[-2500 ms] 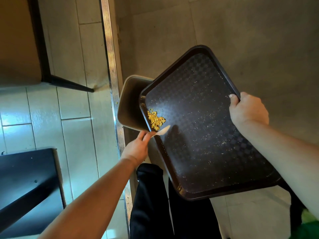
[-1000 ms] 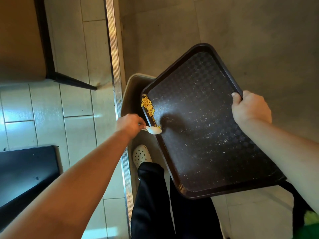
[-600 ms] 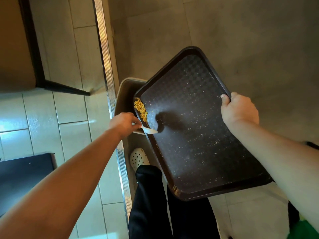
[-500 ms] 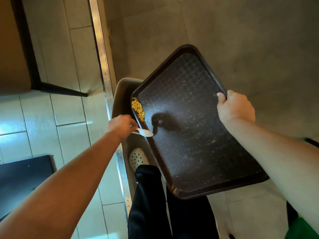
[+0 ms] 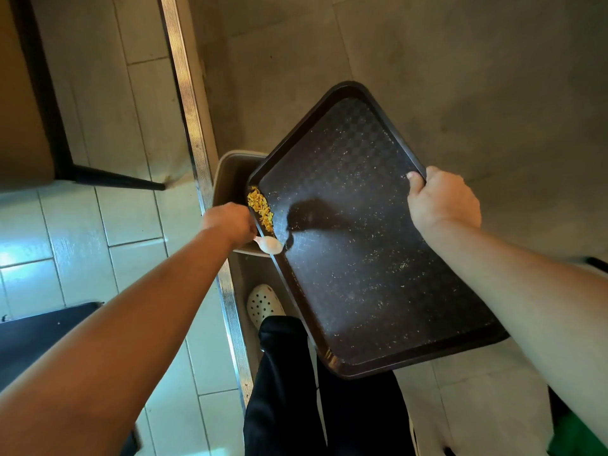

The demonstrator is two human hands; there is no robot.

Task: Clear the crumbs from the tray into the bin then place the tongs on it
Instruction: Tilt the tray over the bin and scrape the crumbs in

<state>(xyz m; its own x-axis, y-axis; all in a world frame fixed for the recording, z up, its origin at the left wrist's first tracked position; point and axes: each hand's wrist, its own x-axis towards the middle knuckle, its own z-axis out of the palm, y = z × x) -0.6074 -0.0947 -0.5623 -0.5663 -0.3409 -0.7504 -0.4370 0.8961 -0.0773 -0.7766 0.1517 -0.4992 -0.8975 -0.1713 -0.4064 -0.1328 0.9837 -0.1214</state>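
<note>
The right hand (image 5: pixel 442 199) grasps the tray's (image 5: pixel 378 291) right rim, tilting it over the bin (image 5: pixel 230 169). The left hand (image 5: pixel 228 222) grasps a white spoon (image 5: pixel 270 244) just below the crumbs (image 5: pixel 260 207) heaped at the tray's lower left edge.
</note>
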